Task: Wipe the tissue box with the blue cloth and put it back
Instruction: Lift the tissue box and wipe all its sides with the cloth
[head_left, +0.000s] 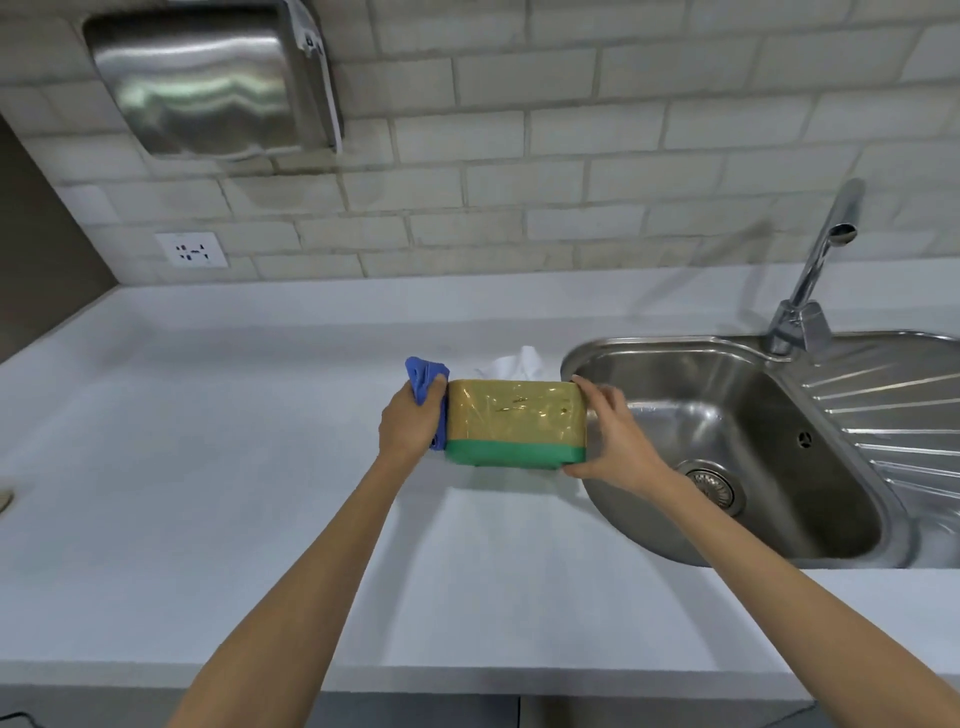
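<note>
We see white tissue poking from the tissue box (517, 423), raised over the worktop (208, 467) beside the sink (727, 415). Right hand (613, 436) clamps its right end; left hand (410, 426) presses the blue cloth (427, 375) against its left end.

Left of the tissue box (517, 423) the counter (208, 441) lies bare and open; on its right the sink (727, 441) and faucet (815, 270) crowd close.
</note>
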